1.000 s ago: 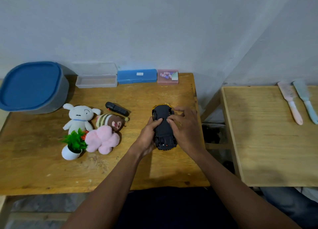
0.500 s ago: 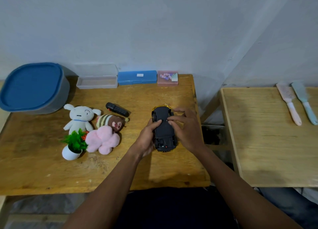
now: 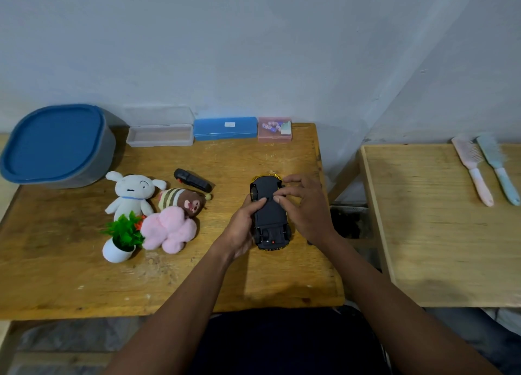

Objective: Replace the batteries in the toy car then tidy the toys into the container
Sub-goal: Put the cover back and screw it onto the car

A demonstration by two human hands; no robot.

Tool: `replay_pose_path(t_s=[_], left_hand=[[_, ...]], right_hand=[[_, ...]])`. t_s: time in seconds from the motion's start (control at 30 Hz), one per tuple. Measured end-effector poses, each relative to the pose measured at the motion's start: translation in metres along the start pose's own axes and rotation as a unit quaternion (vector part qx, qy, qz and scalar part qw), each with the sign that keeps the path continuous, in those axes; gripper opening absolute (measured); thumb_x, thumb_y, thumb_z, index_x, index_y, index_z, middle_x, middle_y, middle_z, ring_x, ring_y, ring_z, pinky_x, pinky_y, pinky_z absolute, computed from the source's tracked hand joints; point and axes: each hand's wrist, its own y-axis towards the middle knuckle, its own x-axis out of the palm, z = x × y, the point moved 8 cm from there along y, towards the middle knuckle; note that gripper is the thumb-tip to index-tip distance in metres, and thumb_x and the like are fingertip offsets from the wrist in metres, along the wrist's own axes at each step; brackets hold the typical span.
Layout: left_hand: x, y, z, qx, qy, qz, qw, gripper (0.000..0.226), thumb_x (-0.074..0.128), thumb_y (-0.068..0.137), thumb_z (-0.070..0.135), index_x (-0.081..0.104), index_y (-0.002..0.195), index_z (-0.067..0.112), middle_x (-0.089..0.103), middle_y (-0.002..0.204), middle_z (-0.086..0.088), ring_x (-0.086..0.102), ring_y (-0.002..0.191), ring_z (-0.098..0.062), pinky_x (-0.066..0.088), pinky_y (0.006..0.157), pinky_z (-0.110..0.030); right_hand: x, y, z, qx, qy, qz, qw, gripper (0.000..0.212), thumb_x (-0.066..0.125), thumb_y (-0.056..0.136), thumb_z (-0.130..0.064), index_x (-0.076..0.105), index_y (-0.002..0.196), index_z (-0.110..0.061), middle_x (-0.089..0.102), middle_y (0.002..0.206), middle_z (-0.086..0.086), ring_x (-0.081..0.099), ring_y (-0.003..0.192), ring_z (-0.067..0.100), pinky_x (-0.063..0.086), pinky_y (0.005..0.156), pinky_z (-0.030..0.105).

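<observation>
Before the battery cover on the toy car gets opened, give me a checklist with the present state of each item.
1. Black-bottomed yellow toy car flipped underside up: ok.
2. Left hand steadying the car's side: ok.
3. Right hand fingertips on the underside panel: ok.
4. Battery cover off: not ok, it looks closed.
5. New batteries within reach: cannot tell, none clearly visible.
6. Grey container with blue lid open for the toys: not ok, lid on.

I see soft, dim, even light from above, bluish on the far wall [image 3: 253,50]. Faint shadows pool under my forearms on the bench [image 3: 70,276]. Wide-angle bending curves the edges; detail is slightly soft throughout, without glare.
</observation>
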Motion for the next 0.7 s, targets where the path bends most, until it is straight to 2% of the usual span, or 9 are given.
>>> replay_pose_path(t_s=[0.27, 0.43, 0.57, 0.7], left_hand=[[-0.0004, -0.0036, -0.0022, 0.003, 0.002, -0.003, 1.0, 0.033, 0.048, 0.105, 0.024, 0.052, 0.137, 0.024, 0.066, 0.126, -0.014, 0.067, 0.107, -0.032, 0.054, 0.093, -0.056], [-0.001, -0.0036, -0.0027, 0.003, -0.003, 0.002, 1.0, 0.035, 0.048, 0.105, 0.024, 0.051, 0.14, 0.022, 0.066, 0.124, -0.013, 0.068, 0.105, -0.03, 0.056, 0.088, -0.051], [-0.0027, -0.0034, -0.0032, 0.007, 0.007, 0.002, 1.0, 0.037, 0.049, 0.105, 0.024, 0.05, 0.141, 0.023, 0.066, 0.129, -0.013, 0.069, 0.105, -0.028, 0.059, 0.082, -0.046], [-0.0041, -0.0031, -0.0036, 0.011, 0.014, 0.001, 1.0, 0.037, 0.048, 0.105, 0.023, 0.051, 0.141, 0.023, 0.065, 0.131, -0.014, 0.068, 0.109, -0.029, 0.056, 0.09, -0.05]], right_hand=[[0.0023, 0.0003, -0.0004, 0.029, 0.017, -0.001, 0.999, 0.004, 0.076, 0.085, -0.026, 0.078, 0.088, -0.029, 0.06, 0.111, -0.011, 0.039, 0.107, -0.004, 0.023, 0.089, -0.001], [0.0024, -0.0009, -0.001, 0.028, 0.012, 0.005, 1.0, 0.004, 0.077, 0.085, -0.025, 0.079, 0.088, -0.026, 0.061, 0.109, -0.009, 0.04, 0.103, -0.007, 0.023, 0.089, 0.0], [0.0026, -0.0015, 0.001, 0.047, 0.036, 0.014, 0.998, 0.003, 0.078, 0.084, -0.023, 0.079, 0.087, -0.023, 0.062, 0.107, -0.008, 0.037, 0.105, -0.022, 0.022, 0.087, -0.003], [0.0029, -0.0029, 0.0001, 0.067, 0.052, 0.016, 0.996, 0.002, 0.078, 0.084, -0.023, 0.079, 0.085, -0.023, 0.062, 0.108, -0.008, 0.04, 0.1, -0.015, 0.028, 0.088, 0.002]])
